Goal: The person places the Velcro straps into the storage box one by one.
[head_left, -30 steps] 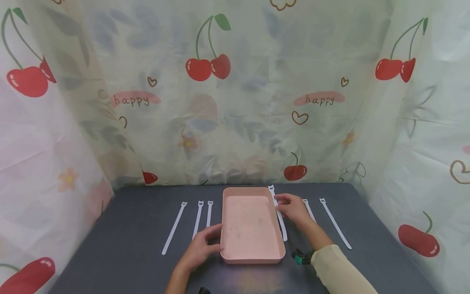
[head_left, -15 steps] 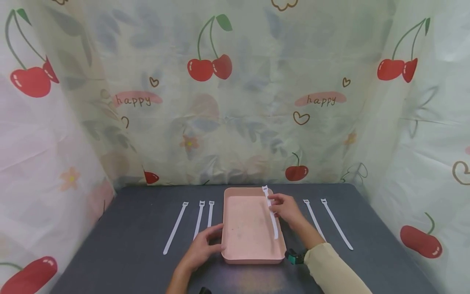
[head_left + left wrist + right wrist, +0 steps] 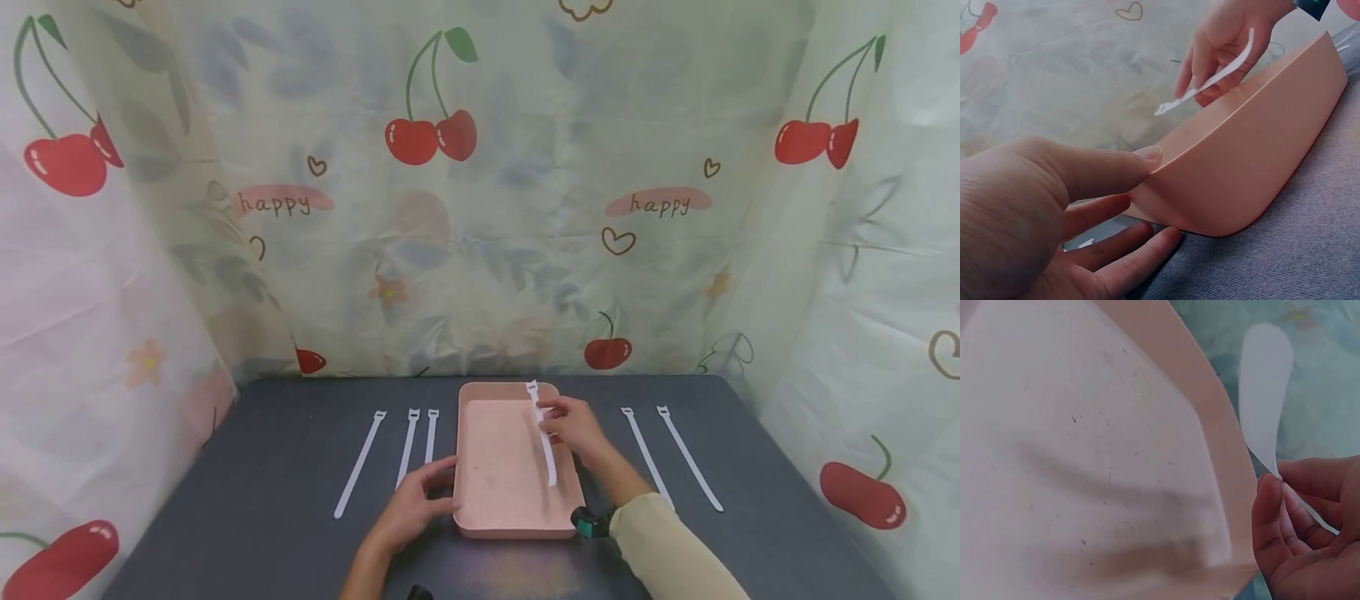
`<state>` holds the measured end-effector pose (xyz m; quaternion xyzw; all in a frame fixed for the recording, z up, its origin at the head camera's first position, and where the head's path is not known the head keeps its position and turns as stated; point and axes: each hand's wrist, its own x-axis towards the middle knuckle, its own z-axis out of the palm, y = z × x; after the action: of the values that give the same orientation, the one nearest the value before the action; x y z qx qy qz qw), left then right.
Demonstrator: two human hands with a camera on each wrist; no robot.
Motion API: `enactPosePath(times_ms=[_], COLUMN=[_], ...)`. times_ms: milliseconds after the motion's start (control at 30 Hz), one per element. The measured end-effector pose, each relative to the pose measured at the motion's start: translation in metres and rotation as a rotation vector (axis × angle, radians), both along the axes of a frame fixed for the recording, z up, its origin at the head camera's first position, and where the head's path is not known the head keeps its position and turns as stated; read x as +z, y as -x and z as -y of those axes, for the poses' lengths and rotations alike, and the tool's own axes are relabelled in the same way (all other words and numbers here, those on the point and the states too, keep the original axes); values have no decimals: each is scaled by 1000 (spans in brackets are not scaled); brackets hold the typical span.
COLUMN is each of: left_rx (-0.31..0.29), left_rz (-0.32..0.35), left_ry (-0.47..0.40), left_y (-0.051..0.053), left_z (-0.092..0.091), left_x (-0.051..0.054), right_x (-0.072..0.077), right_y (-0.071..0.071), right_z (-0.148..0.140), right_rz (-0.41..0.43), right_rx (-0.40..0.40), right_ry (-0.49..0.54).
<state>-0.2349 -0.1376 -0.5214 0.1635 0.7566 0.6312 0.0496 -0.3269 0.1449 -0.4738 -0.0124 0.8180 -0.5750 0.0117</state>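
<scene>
A white strap [image 3: 546, 450] with a slotted head is pinched in the right hand [image 3: 576, 429], held above the right part of a pink tray [image 3: 498, 492]. In the right wrist view, thumb and fingertips meet on the strap [image 3: 1266, 381] beside the tray's wall [image 3: 1210, 419]. The left hand [image 3: 408, 510] is at the tray's left side; in the left wrist view its thumb rests on the rim and its other fingers lie loosely extended by the tray's lower edge [image 3: 1229, 181].
Three white straps lie left of the tray, the outermost [image 3: 360, 465] slanting. Two more, one [image 3: 647, 454] nearer and one [image 3: 690, 458] farther out, lie to the right. A patterned curtain [image 3: 480, 250] encloses the dark table [image 3: 277, 450].
The right hand has carried the strap leftward, from the tray's right edge to above its inside. The left hand stays at the tray's left side.
</scene>
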Motion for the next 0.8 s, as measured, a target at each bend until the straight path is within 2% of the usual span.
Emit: enactPosePath(times_ms=[300, 533, 800], left_rx=[-1, -3, -4], left_rz=[1, 11, 13], left_ry=[1, -18, -14], left_y=[1, 0, 1], left_z=[0, 1, 1], left_x=[-1, -1, -1], right_x=[-3, -6, -14], right_y=[3, 6, 10], right_z=[10, 20, 28], right_rz=[12, 31, 20], right_rx=[-6, 0, 49], right_ry=[1, -38, -39])
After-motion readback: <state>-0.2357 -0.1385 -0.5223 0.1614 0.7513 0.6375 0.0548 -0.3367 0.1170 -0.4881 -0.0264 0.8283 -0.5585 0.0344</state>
